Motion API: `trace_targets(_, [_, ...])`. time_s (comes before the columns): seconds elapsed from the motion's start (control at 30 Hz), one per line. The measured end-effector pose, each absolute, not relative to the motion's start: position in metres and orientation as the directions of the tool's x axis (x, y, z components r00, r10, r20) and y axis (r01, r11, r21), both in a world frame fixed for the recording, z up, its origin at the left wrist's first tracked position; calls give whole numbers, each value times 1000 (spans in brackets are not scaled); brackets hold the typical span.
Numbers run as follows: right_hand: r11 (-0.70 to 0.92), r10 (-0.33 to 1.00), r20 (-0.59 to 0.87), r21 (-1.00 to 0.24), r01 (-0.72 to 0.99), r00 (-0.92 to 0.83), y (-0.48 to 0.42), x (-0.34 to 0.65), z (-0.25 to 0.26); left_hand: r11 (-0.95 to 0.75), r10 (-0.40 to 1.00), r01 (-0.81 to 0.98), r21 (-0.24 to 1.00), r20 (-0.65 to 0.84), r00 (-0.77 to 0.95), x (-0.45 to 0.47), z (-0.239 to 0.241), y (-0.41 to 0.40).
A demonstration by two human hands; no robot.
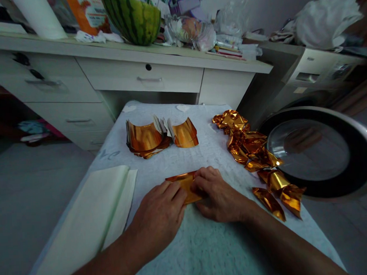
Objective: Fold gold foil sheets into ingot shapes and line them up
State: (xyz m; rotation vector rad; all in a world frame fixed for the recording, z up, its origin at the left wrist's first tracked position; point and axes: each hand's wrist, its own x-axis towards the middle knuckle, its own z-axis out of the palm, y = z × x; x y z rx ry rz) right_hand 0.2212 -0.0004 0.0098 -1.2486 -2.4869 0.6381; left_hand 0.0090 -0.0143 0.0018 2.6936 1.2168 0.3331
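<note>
glossy gold foil sheet (185, 185) under both hands, on a matt, rough-textured white cloth (206, 242).

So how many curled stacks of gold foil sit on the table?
2: the larger stack on the left, the smaller stack just right of it, near the far edge of the table. None looks hidden.

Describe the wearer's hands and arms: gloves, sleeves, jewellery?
No gloves on the left hand or right hand, and no rings on the visible fingers. The left forearm and right forearm are uncovered to the frame edge: no sleeves, watch or bands.
</note>
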Motion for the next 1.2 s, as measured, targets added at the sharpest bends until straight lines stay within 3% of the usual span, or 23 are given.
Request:
trace_targets(0.27, [573,782,125,-529,626,-611,0,221,4,-606,792,725,327,164,588,6,-2,-12])
trace_targets(0.43, [607,764,215,-561,563,-609,2,223,3,-644,765,710,284,240,598,6,-3,-9])
trace_targets(0.57, [592,773,187,-555,584,-606,1,223,0,-667,744,704,243,253,618,6,-4,-8])
trace_targets(0.97, [548,808,200,-601,582,-554,2,226,-1,-510,847,763,399,76,526,11,6,-10])
trace_targets(1.2, [524,820,179,-615,589,-543,2,229,-3,-484,855,762,431,50,516,10,5,-10])
